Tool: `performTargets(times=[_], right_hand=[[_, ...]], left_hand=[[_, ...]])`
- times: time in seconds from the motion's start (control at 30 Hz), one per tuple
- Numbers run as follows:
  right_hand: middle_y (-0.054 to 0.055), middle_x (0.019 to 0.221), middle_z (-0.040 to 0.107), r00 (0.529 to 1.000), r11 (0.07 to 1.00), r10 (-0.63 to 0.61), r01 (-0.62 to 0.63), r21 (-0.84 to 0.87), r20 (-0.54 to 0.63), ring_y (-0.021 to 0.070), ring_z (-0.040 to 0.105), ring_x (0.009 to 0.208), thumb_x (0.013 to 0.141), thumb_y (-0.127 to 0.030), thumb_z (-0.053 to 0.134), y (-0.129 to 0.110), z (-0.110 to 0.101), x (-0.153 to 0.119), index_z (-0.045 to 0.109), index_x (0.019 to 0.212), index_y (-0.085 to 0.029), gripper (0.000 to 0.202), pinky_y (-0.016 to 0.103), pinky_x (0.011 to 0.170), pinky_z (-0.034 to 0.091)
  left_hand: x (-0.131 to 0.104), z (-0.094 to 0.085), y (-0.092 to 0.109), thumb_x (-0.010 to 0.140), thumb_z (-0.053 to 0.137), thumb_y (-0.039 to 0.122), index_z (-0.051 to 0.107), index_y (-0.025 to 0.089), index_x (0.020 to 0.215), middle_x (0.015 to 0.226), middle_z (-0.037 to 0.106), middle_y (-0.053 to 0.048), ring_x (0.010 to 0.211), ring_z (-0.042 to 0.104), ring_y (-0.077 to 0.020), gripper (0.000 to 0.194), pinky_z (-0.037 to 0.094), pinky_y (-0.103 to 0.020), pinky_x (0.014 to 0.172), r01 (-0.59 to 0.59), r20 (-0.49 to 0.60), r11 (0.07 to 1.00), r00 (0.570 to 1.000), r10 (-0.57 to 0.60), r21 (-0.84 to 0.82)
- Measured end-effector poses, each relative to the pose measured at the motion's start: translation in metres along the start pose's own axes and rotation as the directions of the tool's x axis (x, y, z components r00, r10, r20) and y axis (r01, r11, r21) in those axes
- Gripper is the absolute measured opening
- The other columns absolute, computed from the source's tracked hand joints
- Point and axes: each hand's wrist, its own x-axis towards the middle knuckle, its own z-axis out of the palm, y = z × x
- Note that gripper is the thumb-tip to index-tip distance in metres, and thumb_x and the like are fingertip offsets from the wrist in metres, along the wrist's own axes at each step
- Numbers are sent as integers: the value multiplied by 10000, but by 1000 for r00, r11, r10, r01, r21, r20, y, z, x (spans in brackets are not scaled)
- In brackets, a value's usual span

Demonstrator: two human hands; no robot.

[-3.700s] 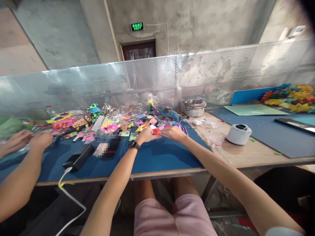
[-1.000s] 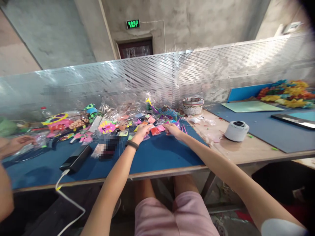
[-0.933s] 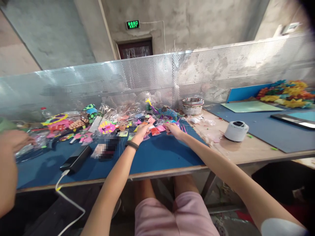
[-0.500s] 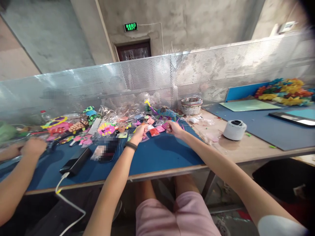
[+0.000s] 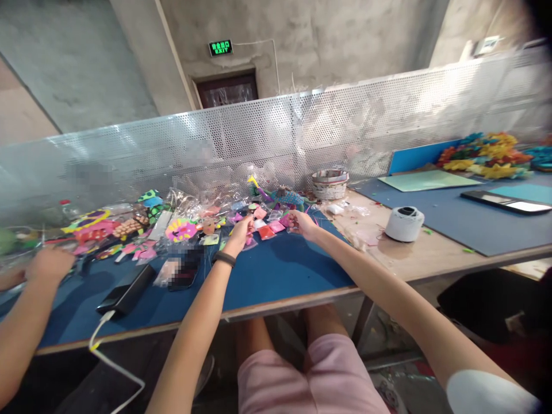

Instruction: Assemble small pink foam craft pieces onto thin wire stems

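Observation:
My left hand (image 5: 241, 234) hovers over the blue mat, its fingers curled together beside a pink piece; what they pinch is too small to make out. To its right, my right hand (image 5: 303, 225) is closed as well, its fingertips against or near a magenta packet (image 5: 286, 220); anything inside them is hidden. Between the hands lie a red packet (image 5: 265, 232), a pink packet (image 5: 277, 226) and a white one (image 5: 259, 224). Just behind them sits a blue dotted toy figure (image 5: 288, 197) with a yellow and purple part to its left.
A co-worker's hand (image 5: 50, 263) is at the left. A black power bank (image 5: 126, 292) with a white cable and a phone (image 5: 186, 270) lie near the front edge. Toward the right stand a woven basket (image 5: 330, 184) and a white thread cone (image 5: 404, 224). A perforated metal panel (image 5: 259, 129) borders the back.
The view has turned slightly right, so the table things sit further left. Both my hands stay in nearly the same place, with the left fingers shifted a little.

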Motion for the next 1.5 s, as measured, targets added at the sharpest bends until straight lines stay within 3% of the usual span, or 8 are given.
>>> performTargets(times=[0.17,0.37,0.67,0.9,1.0,1.1,1.23,1.5], right_hand=[[10,613,566,997,976,-83,80,-202,-6,96,492,518,865,-375,608,6,3,-1,562,678,-183,272,204,500,500],[39,668,630,981,937,-156,183,-298,113,120,592,619,915,-411,572,15,10,-4,645,686,-166,343,193,519,521],[54,687,666,978,948,-149,182,-262,144,141,632,643,916,-449,597,16,13,-6,657,701,-165,362,208,532,540],[49,718,685,977,932,-149,191,-307,155,127,617,600,934,-427,557,17,14,-7,655,717,-171,350,220,529,534],[28,737,694,936,810,-293,352,-469,195,130,601,564,904,-411,593,19,12,-7,687,864,-193,241,223,505,491],[1,718,690,833,590,-487,536,-604,264,144,605,588,891,-344,610,17,9,-11,678,1104,-234,249,235,578,475],[41,926,741,728,352,-555,643,-680,402,185,652,777,900,-312,612,8,5,-19,723,1100,-267,233,270,752,473],[59,1110,732,699,159,-547,626,-763,460,227,648,970,953,-316,563,7,2,-18,754,1121,-299,255,258,791,448]], left_hand=[[-6,-3,0,813,640,436,509,190,552,520,485,-2,555,489,-147,381,294,-236,521,-249,-131,916,944,302,314],[-25,6,8,902,574,373,656,202,896,898,681,-101,883,607,-239,189,426,-312,799,-502,87,539,781,619,676],[-31,20,8,808,727,407,648,192,1173,1195,662,-141,1170,561,-320,431,383,-444,1060,-691,477,209,655,586,692],[-23,14,0,870,669,321,648,210,1217,1246,655,-117,1216,561,-281,365,433,-409,1044,-680,496,194,672,549,707],[-23,15,0,877,660,312,655,217,1202,1237,658,-105,1206,573,-269,339,455,-393,1021,-672,492,213,688,533,709],[-24,16,2,871,666,281,654,205,1199,1221,662,-114,1196,581,-268,337,451,-392,1029,-688,496,223,675,547,690],[-26,17,4,859,688,276,652,184,1188,1201,667,-123,1190,584,-275,344,446,-400,1034,-715,501,233,648,573,659],[-31,19,8,865,691,305,639,194,1182,1189,666,-122,1188,578,-291,340,433,-417,1037,-713,516,193,642,566,675]])
